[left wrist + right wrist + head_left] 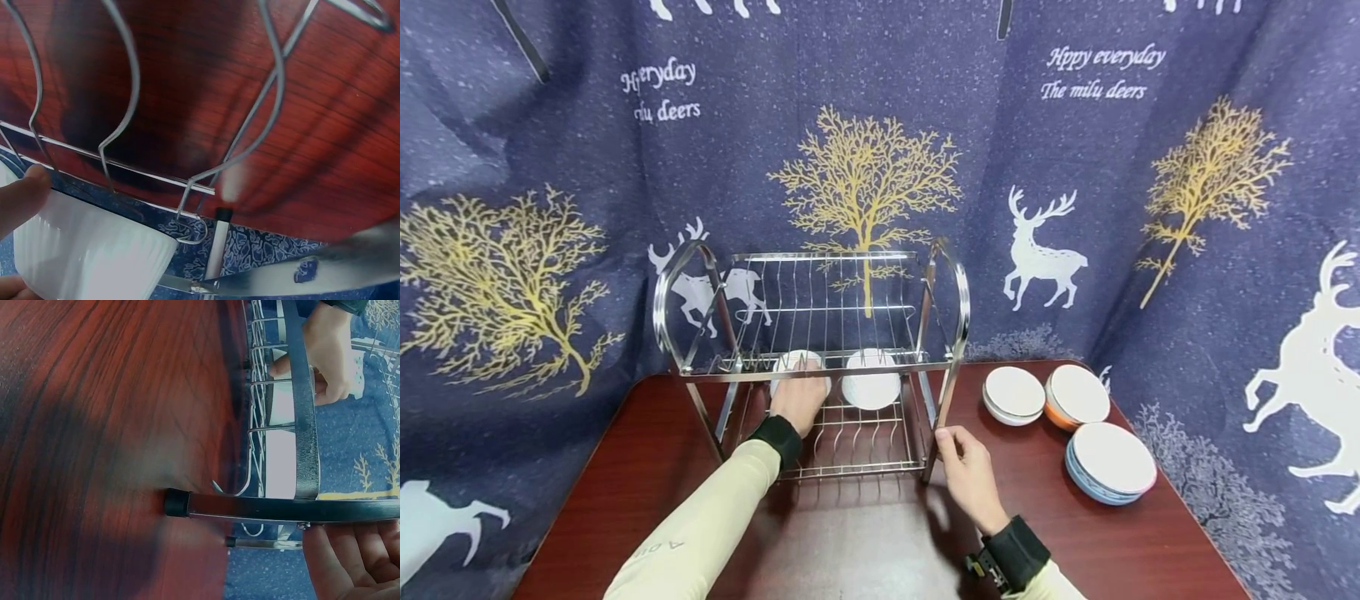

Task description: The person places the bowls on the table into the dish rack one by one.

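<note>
A two-tier metal dish rack (947, 400) stands on the table. My left hand (801, 396) reaches under its upper tier and holds a white bowl (94, 244) at the back of the lower tier. In the left wrist view, the thumb (34, 184) lies at the bowl's rim, with a fingertip on its outer side. To the right of that bowl, a second white bowl (871, 379) sits tilted on the lower tier. My right hand (970, 475) grips the rack's right front leg; in the right wrist view its fingers (375, 550) touch the metal tube.
On the table's right side stand a white bowl stack (1013, 392), a bowl with an orange outside (1078, 396) and a blue-sided stack (1112, 462). The reddish-brown wooden table (647, 467) meets a dark blue deer-print curtain (985, 167) behind the rack.
</note>
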`<state>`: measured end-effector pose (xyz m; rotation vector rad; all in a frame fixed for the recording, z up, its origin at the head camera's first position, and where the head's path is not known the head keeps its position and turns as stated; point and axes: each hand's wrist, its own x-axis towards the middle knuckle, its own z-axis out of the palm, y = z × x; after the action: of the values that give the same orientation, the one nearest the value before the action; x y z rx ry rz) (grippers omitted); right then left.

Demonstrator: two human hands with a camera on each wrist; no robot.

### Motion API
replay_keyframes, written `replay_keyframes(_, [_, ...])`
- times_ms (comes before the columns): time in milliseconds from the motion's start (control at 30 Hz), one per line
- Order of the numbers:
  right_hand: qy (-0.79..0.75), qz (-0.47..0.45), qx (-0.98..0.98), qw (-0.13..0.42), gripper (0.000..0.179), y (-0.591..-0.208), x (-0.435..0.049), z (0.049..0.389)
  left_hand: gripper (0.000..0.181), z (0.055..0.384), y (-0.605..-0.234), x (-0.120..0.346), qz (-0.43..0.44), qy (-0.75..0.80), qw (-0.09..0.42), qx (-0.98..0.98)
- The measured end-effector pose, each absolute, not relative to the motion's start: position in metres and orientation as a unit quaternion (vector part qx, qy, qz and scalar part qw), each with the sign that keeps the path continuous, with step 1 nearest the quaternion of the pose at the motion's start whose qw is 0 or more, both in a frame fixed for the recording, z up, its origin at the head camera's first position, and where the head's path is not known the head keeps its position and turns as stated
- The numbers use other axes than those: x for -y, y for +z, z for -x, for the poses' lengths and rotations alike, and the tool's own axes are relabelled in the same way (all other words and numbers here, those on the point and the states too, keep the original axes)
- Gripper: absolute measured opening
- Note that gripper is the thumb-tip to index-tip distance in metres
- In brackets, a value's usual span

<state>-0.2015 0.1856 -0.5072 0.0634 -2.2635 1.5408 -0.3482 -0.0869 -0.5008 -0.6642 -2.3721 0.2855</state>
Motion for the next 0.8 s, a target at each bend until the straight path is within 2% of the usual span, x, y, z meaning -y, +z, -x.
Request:
replay_keyframes(233, [0.547, -0.025, 0.812, 0.202, 0.029, -0.5075, -0.1850, 0.2008, 0.018, 0.3471, -0.5030, 0.0874, 0.260, 0.102, 0.342, 0.897])
replay_keyframes(533, [0.541, -0.027, 0.815, 0.207, 0.027, -0.5077, -0.1847, 0.2010, 0.013, 0.3462, -0.5037, 0.0872, 0.256, 0.112, 0.331, 0.902])
replay_keyframes(700, [0.543, -0.022, 0.814, 0.204, 0.026, -0.5070, -0.1844, 0.2011, 0.016, 0.3461, -0.5019, 0.0884, 0.261, 0.106, 0.328, 0.902])
replay_keyframes(800, [0.546, -0.019, 0.812, 0.205, 0.024, -0.5064, -0.1839, 0.2011, 0.019, 0.3455, -0.5008, 0.0901, 0.260, 0.087, 0.310, 0.910])
